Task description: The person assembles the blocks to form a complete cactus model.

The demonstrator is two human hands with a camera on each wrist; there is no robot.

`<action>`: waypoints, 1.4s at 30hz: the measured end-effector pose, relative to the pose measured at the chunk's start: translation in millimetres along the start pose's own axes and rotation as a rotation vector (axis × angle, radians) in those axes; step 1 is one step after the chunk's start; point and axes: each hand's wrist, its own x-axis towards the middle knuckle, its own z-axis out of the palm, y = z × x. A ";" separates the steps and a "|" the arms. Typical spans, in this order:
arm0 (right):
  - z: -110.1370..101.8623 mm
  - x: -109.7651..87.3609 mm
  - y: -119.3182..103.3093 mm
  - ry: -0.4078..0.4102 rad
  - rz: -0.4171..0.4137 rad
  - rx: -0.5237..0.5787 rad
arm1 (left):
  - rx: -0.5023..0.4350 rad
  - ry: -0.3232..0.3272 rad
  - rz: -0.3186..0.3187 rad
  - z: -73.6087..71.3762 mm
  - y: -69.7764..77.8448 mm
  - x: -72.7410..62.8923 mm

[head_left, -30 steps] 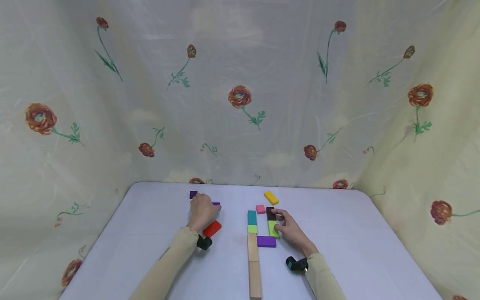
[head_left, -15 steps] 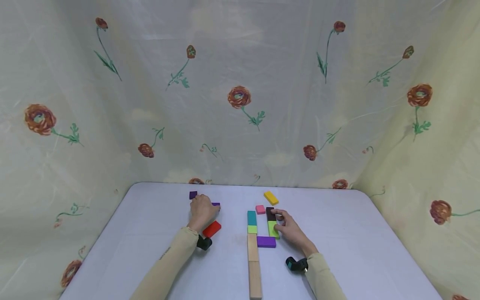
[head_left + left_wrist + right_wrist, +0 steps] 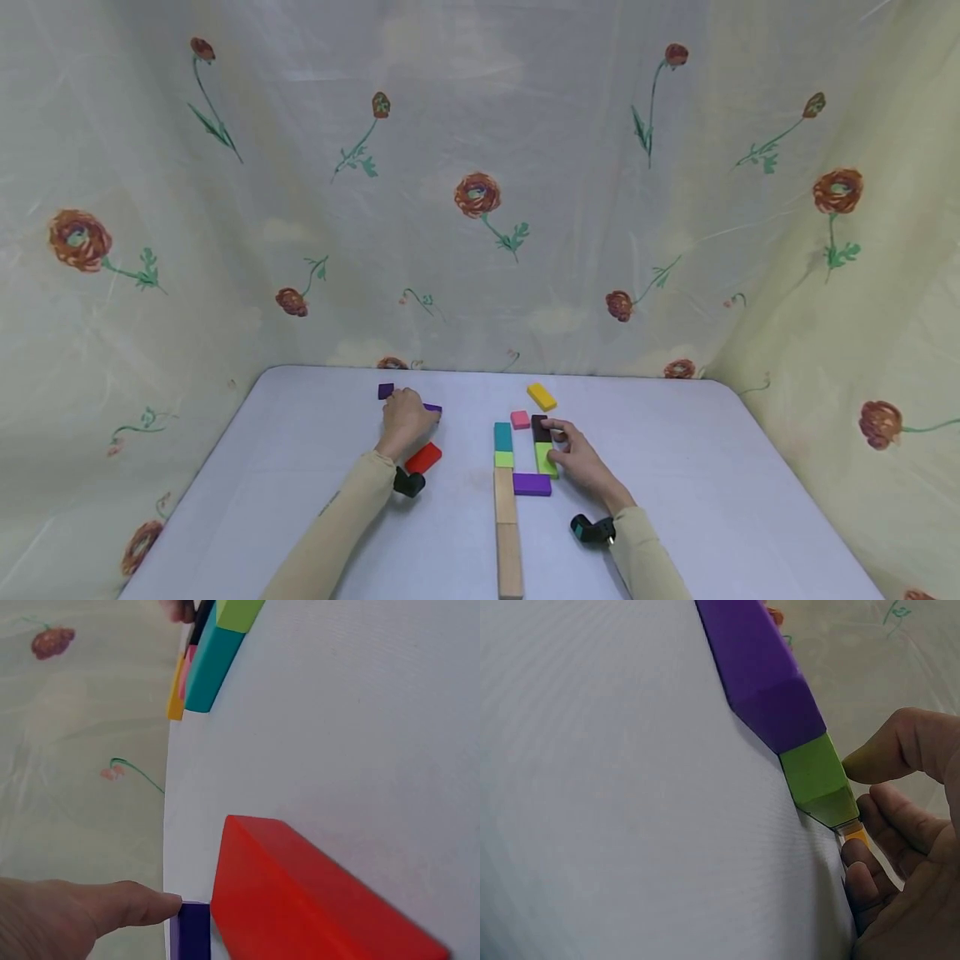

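Observation:
My left hand pinches a purple block at the left of the table; its thumb meets the block's end in the left wrist view, and the fingers' far side is hidden. Just nearer me lies a red block. On the right, my right hand rests at a black block and a lime green block joined end to end. Its index fingertip touches the black one, the thumb the green one. Another purple block lies crosswise at the green block's near end.
Left of these runs a column: a teal block, a small lime block and two plain wooden blocks. Pink and yellow blocks lie farther back. A small dark purple block sits beyond my left hand. Flowered cloth surrounds the table.
The purple block under my left hand has turned slightly, and that hand has shifted a touch. My right hand and the other blocks keep their places.

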 end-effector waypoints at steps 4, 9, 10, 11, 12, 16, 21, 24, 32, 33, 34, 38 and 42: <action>0.1 -1.0 0.7 0.005 0.004 -0.002 | 0.025 -0.012 0.004 0.6 0.0 1.3; 1.9 -1.1 1.7 0.014 -0.012 0.007 | 0.045 -0.039 0.003 0.2 1.3 3.8; 2.1 -1.2 1.7 0.015 -0.014 0.013 | 0.039 -0.046 0.005 0.3 1.6 4.7; 2.4 -1.2 1.7 0.016 -0.018 0.016 | 0.031 -0.054 0.008 0.6 1.9 5.7; 2.4 -1.6 1.6 0.016 -0.019 0.019 | 0.022 -0.062 0.013 0.8 2.4 6.8; 2.3 -2.0 1.9 0.019 -0.013 0.021 | -0.035 -0.102 0.015 2.6 6.1 11.6; 2.0 -1.1 2.5 0.017 -0.004 0.014 | -0.061 -0.140 0.033 5.8 13.9 17.9; 1.9 -0.5 2.0 0.014 0.000 0.019 | -0.058 -0.162 0.059 8.7 18.4 21.2; 2.1 0.4 1.3 0.014 -0.019 0.025 | -0.063 -0.203 0.144 17.1 32.4 27.7; 2.1 0.5 1.4 0.014 -0.020 0.025 | -0.056 -0.206 0.156 18.4 34.7 28.4; 1.9 0.4 1.2 0.014 -0.020 0.026 | -0.052 -0.208 0.165 20.0 37.0 29.0; 1.6 -0.3 0.9 0.017 -0.019 0.021 | -0.050 -0.222 0.191 27.2 45.9 32.6; 1.6 -1.3 -0.2 0.014 -0.013 0.016 | -0.082 -0.244 0.216 32.8 52.8 35.7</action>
